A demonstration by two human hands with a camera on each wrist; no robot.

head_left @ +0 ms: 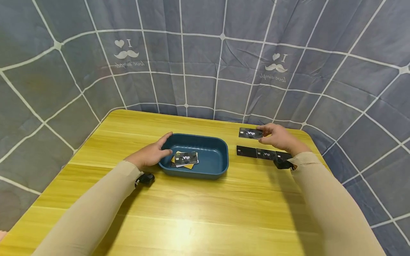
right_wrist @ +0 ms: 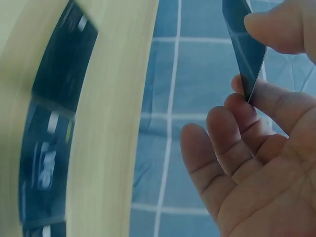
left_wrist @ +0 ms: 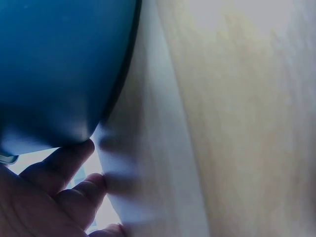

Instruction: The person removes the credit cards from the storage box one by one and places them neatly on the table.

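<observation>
A dark blue tray [head_left: 211,170] stands mid-table with a few cards [head_left: 186,158] inside, black ones over a yellow one. My left hand [head_left: 153,153] holds the tray's left end, thumb over the rim; in the left wrist view its fingers [left_wrist: 59,170] press the tray wall [left_wrist: 54,64]. My right hand [head_left: 278,137] pinches a black VIP card [head_left: 250,133] between thumb and fingers above the table's far right; the right wrist view shows that card [right_wrist: 245,47] edge-on. A row of black VIP cards [head_left: 259,153] lies on the table just below that hand.
The yellow wooden table [head_left: 205,213] has its far edge close behind the cards. A grey-blue checked cloth [head_left: 205,64] hangs all around. Small black wrist cameras sit at both cuffs [head_left: 145,178].
</observation>
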